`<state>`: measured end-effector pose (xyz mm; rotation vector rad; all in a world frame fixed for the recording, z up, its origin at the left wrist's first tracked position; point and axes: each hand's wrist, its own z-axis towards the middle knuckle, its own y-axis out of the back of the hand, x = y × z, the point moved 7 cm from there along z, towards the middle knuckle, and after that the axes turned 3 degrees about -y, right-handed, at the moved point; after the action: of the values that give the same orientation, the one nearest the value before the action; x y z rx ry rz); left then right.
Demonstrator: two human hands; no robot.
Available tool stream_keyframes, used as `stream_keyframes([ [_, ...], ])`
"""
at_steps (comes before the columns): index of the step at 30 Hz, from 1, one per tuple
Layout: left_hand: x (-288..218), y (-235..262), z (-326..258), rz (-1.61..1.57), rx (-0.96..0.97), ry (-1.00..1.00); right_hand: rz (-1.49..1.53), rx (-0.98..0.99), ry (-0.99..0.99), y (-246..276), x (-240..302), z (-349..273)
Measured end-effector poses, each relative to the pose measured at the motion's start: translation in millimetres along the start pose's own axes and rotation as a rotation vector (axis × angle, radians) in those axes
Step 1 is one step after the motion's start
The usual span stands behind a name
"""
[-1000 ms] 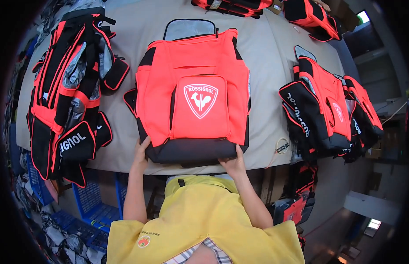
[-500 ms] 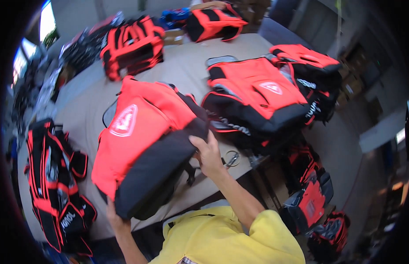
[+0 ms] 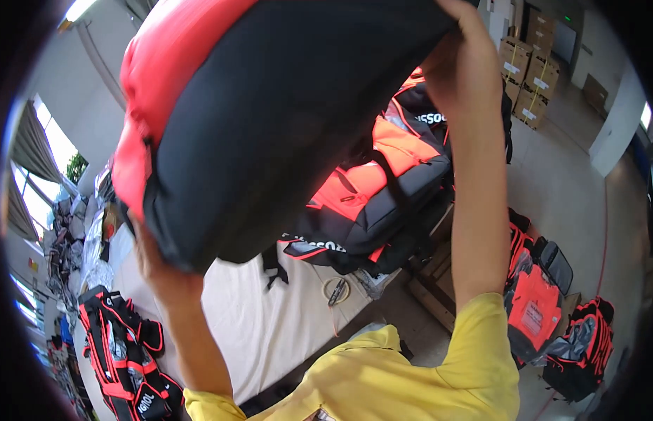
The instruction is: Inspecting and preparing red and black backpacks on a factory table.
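A large red and black backpack (image 3: 270,133) is lifted high over the table, its black base turned toward me and its top cut off by the picture's upper edge. At its lower left corner my left hand (image 3: 158,263) grips the fabric; the fingertips are partly hidden. My right hand (image 3: 460,59) holds the upper right corner, with some fingers hidden behind the bag. Black straps (image 3: 272,268) hang below it. Beyond the lifted bag, another red and black backpack (image 3: 382,189) lies on the table, partly covered from view.
The cloth-covered table (image 3: 270,337) carries a black bag with red trim (image 3: 126,358) at left and a ring-shaped roll with a small tool (image 3: 335,290) near its front edge. More bags (image 3: 582,347) stand on the floor at right. Cardboard boxes (image 3: 533,81) are stacked far right.
Both hands have raised the backpack from near the table to high in front of me, tipping its black base toward me. My view has tilted up, showing more of the room.
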<state>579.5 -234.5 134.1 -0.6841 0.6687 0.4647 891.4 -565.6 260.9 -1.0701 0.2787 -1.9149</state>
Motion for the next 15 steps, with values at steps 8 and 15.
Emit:
stream_keyframes([
  [8,144.3,-168.1,-60.5,0.022,0.028,0.589,-0.33,-0.482,-0.262,192.1,-34.8,7.0],
  [15,366.0,-103.4,-232.5,0.768,0.381,0.912,-0.704,-0.88,-0.617,489.1,-254.2,-211.1],
])
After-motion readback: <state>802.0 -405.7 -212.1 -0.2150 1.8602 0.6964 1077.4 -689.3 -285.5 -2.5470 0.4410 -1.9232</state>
